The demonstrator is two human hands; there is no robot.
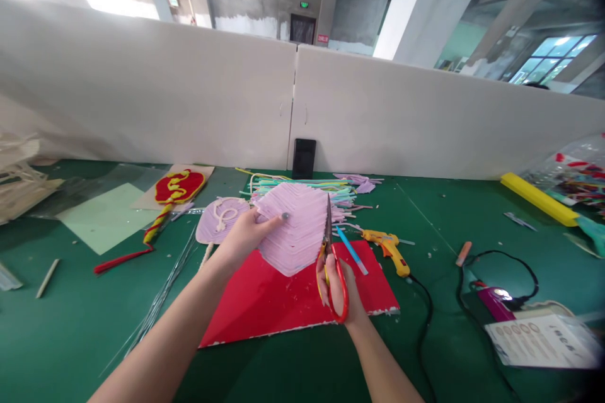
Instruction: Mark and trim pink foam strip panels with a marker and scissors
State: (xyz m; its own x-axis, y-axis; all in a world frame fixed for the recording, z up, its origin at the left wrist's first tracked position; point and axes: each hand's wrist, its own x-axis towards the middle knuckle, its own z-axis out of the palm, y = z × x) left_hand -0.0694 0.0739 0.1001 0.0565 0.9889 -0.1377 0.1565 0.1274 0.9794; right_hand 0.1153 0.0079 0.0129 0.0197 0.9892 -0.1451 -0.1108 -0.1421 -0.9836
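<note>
Pinched between the thumb and fingers of my left hand [258,227] is a lilac panel [297,227] made of pipe-cleaner strips laid side by side in a V pattern. My right hand [343,277] grips red-handled scissors [337,289], blades pointing up along the panel's right edge. Cut strip ends fringe that edge. Beneath both hands lies a red board [265,308] with a ragged white front edge. Just left of the panel is a lilac rounded piece [222,220] with a cream cord curled on it.
Behind the panel lie several pastel pipe cleaners [269,186] and a dark phone [304,158] against a white partition. A yellow glue gun [388,249] with a black cord and a blue pen [352,250] sit to the right. Thin wires [165,283] and a red-yellow fan-shaped piece [179,187] are left.
</note>
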